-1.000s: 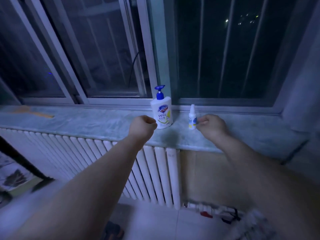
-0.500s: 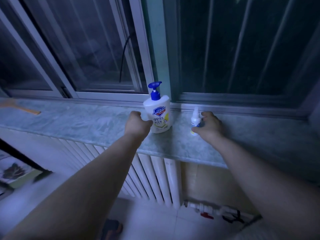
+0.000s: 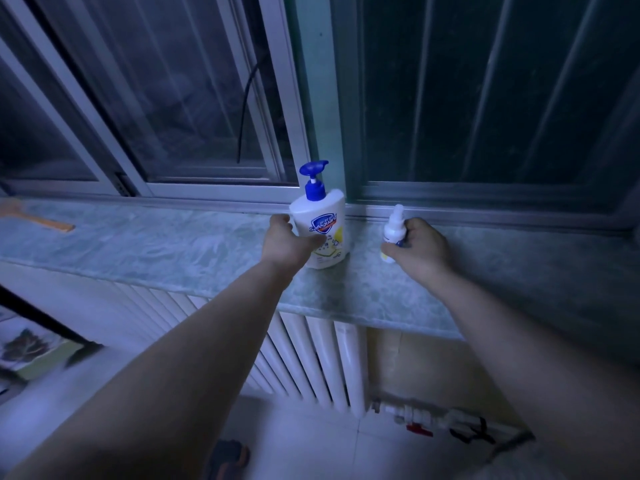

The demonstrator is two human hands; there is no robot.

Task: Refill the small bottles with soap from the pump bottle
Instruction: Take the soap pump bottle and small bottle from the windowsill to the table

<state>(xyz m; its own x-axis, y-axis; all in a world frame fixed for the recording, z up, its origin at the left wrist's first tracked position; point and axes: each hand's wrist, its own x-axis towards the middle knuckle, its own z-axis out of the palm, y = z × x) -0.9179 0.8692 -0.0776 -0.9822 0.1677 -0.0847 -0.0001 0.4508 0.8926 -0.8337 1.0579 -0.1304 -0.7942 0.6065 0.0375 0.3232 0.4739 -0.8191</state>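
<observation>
A white pump bottle (image 3: 322, 223) with a blue pump head stands upright on the marble window sill (image 3: 173, 251). My left hand (image 3: 285, 242) grips its left side, thumb across the front label. To its right stands a small white bottle (image 3: 393, 230) with a slim white cap. My right hand (image 3: 419, 247) is curled round that small bottle from the right, fingers at its lower part. Both bottles rest on the sill.
A window frame (image 3: 318, 98) rises right behind the bottles. A wooden-handled object (image 3: 38, 221) lies at the sill's far left. A white radiator (image 3: 311, 362) hangs below the sill, with pipes and a red valve (image 3: 419, 429) near the floor.
Both hands have reached forward: the left went from a fist near the pump bottle to gripping it, and the right closed round the small bottle. The camera moved closer.
</observation>
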